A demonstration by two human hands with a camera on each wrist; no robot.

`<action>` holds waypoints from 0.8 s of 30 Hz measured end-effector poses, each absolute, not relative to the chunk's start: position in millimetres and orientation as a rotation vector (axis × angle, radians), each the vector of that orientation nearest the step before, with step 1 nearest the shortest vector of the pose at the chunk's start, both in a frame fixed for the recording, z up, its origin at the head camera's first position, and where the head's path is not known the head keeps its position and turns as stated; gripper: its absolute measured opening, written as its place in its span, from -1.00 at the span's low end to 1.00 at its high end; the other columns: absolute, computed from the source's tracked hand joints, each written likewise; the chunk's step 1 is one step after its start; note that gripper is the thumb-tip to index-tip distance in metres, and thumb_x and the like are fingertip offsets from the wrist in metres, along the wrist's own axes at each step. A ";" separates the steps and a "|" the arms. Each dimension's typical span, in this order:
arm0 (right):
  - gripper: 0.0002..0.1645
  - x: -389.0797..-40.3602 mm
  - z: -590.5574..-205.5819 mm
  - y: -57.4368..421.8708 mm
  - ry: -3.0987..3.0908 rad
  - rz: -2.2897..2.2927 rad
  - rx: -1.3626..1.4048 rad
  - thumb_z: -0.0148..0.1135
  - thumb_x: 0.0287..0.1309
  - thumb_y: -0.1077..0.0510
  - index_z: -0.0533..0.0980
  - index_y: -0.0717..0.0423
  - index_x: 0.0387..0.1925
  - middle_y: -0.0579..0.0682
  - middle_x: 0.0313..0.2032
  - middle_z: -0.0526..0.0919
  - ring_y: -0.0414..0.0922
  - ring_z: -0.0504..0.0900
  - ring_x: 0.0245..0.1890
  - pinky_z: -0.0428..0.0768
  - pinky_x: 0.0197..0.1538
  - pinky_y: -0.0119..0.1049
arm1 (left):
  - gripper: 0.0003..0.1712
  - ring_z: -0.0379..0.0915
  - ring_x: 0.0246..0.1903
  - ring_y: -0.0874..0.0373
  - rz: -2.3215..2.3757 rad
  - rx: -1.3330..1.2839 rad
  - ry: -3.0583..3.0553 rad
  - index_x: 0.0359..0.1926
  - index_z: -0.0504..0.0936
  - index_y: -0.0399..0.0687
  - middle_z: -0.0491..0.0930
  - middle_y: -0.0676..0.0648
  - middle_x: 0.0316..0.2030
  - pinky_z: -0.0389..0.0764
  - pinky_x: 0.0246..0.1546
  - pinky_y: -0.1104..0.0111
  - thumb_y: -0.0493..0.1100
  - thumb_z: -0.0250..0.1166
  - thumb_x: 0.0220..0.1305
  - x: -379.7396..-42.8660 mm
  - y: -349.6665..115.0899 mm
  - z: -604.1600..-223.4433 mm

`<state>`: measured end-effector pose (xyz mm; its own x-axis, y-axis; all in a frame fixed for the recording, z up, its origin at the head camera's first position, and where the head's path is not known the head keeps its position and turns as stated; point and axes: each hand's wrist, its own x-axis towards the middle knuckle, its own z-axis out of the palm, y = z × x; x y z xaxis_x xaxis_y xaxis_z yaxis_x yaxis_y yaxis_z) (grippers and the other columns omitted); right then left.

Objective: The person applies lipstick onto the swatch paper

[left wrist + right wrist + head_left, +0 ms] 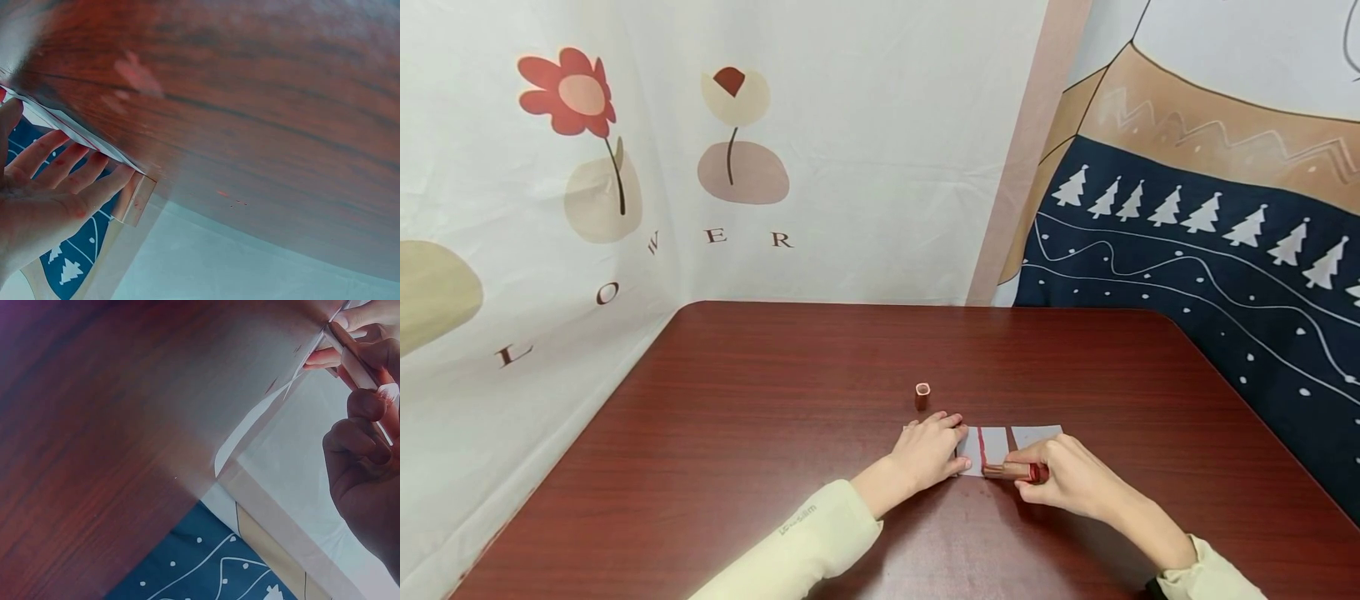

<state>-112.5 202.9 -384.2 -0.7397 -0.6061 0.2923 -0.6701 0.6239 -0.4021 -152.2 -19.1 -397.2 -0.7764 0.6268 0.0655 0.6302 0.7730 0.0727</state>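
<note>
The right hand (1067,478) pinches a lipstick tube (1002,472) over the white paper (994,445), its tip by a red line's near end, while the left hand (927,451) — fingers extended, grasping nothing — rests on the paper, a hollow cap (922,398) standing just beyond on the worktop (760,383).

In the head view, five dark reddish capitals stand on the white backdrop cloth (880,183), their places read from the view's middle: a tilted L (509,360) just below nine o'clock, O (599,295) at nine, a slanting W (652,242) a little above nine, E (715,236) between nine and ten, and R (781,240) at ten. Near seven o'clock, the pale sleeve (805,550) on the person's left arm bears small dark lettering (797,519), too blurred to read.
</note>
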 end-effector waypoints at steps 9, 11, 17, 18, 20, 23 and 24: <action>-0.75 -112.2 -385.0 202.1 -2.661 0.730 1.090 0.38 -0.22 0.27 0.68 0.15 -0.34 -0.14 -0.40 0.69 -0.48 0.19 -0.66 0.15 -0.64 -0.64 | -0.45 0.28 0.20 0.10 -0.139 -1.025 -2.946 0.16 0.52 0.05 0.41 0.04 0.20 0.44 -0.01 0.09 0.15 0.24 0.20 -150.8 -19.4 -396.3; -0.75 -112.2 -384.9 201.8 -2.652 0.735 1.098 0.37 -0.23 0.28 0.68 0.13 -0.35 -0.15 -0.41 0.68 -0.49 0.21 -0.65 0.13 -0.65 -0.66 | -0.45 0.28 0.20 0.11 -0.136 -1.020 -2.946 0.16 0.52 0.05 0.41 0.04 0.20 0.44 -0.01 0.09 0.15 0.24 0.19 -150.6 -19.4 -395.9; -0.75 -112.3 -384.2 200.8 -2.624 0.740 1.127 0.34 -0.24 0.30 0.68 0.09 -0.37 -0.18 -0.42 0.68 -0.49 0.29 -0.62 0.21 -0.62 -0.67 | -0.45 0.29 0.19 0.11 -0.119 -1.012 -2.938 0.15 0.53 0.06 0.42 0.04 0.19 0.45 -0.02 0.10 0.14 0.26 0.17 -150.0 -19.3 -395.8; -0.75 -112.3 -384.1 200.8 -2.619 0.737 1.126 0.35 -0.25 0.30 0.68 0.11 -0.37 -0.17 -0.42 0.68 -0.48 0.31 -0.61 0.24 -0.60 -0.67 | -0.45 0.29 0.19 0.11 -0.119 -1.011 -2.938 0.15 0.53 0.06 0.42 0.04 0.19 0.45 -0.03 0.10 0.14 0.26 0.17 -149.8 -19.3 -395.6; -0.76 -112.2 -384.2 200.7 -2.608 0.728 1.127 0.36 -0.25 0.29 0.68 0.11 -0.38 -0.18 -0.42 0.68 -0.47 0.36 -0.57 0.31 -0.55 -0.66 | -0.45 0.30 0.19 0.11 -0.120 -1.009 -2.939 0.15 0.53 0.06 0.42 0.04 0.19 0.45 -0.03 0.09 0.14 0.26 0.17 -149.5 -19.2 -395.0; -0.77 -112.1 -384.6 200.3 -2.599 0.720 1.123 0.36 -0.27 0.29 0.68 0.09 -0.40 -0.21 -0.44 0.67 -0.47 0.35 -0.58 0.32 -0.53 -0.65 | -0.46 0.30 0.19 0.11 -0.120 -1.013 -2.940 0.14 0.54 0.06 0.42 0.04 0.19 0.46 -0.03 0.09 0.14 0.26 0.17 -149.1 -19.2 -394.3; -0.77 -112.1 -384.7 200.2 -2.598 0.721 1.122 0.36 -0.27 0.30 0.67 0.08 -0.41 -0.22 -0.44 0.67 -0.48 0.34 -0.59 0.31 -0.54 -0.65 | -0.46 0.30 0.19 0.11 -0.120 -1.014 -2.940 0.14 0.54 0.06 0.42 0.04 0.19 0.46 -0.03 0.09 0.14 0.26 0.18 -149.0 -19.3 -393.9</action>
<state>-112.1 200.2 -384.7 -0.6840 -0.6213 0.3823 -0.7295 0.5877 -0.3499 -149.0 -19.3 -393.9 -0.7873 0.6142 0.0530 0.6165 0.7848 0.0633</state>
